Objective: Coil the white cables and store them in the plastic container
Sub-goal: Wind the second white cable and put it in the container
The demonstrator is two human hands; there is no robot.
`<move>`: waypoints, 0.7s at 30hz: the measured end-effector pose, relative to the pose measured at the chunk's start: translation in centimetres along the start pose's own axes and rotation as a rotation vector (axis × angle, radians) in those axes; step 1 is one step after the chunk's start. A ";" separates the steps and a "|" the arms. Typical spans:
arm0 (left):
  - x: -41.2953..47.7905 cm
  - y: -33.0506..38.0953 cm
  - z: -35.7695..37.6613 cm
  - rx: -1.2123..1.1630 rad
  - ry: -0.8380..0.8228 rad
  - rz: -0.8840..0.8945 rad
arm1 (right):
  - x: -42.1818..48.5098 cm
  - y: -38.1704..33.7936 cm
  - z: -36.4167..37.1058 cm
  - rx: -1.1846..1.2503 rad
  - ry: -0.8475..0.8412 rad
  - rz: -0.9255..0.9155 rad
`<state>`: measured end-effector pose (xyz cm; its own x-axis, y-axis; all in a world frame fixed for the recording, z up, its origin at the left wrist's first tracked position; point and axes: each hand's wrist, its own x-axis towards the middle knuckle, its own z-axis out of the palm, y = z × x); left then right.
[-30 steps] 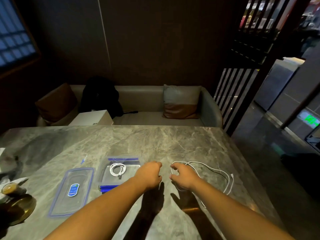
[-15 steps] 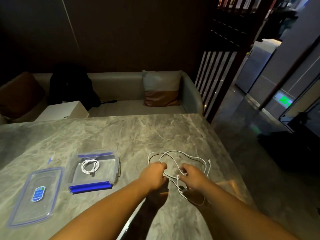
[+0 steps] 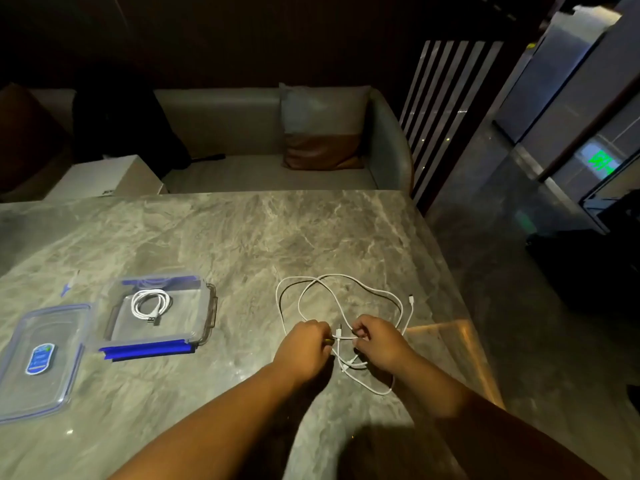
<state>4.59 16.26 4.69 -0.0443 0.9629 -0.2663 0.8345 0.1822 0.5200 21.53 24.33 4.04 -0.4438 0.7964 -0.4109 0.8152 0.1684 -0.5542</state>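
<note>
Cable work sits near the table's (image 3: 242, 237) right edge, close to my side, so both arms reach it without stretching. My left hand (image 3: 304, 348) and right hand (image 3: 377, 344) each have the fingers curled in, pinching the loose white cable (image 3: 332, 276). A short stretch is pulled straight between them, and I judge that gives me a fixed start for winding. The rest sprawls in slack loops toward the far edge, with one loop trailing back under my right wrist. The plastic container (image 3: 209, 306) stands open toward the left edge, well apart, with one coiled cable (image 3: 150, 304) already inside. Its lid (image 3: 20, 375) lies flat just beside it, out of the way.
</note>
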 end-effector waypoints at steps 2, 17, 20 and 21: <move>0.2 0.2 0.9 0.009 0.002 -0.005 | 0.1 0.9 0.2 0.028 0.003 0.001; 1.4 -0.4 4.6 -0.057 -0.048 -0.108 | -0.6 5.5 0.1 0.174 0.196 -0.199; 1.3 -0.6 4.8 -0.055 -0.047 -0.124 | -1.4 5.8 -1.5 0.176 -0.019 -0.159; 1.4 -0.7 4.8 -0.064 -0.049 -0.136 | -1.5 6.0 -1.8 0.146 -0.101 -0.152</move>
<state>6.61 16.49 0.06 -0.1268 0.9178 -0.3762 0.7856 0.3245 0.5268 27.77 25.18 2.64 -0.5983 0.7048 -0.3813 0.6769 0.1899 -0.7111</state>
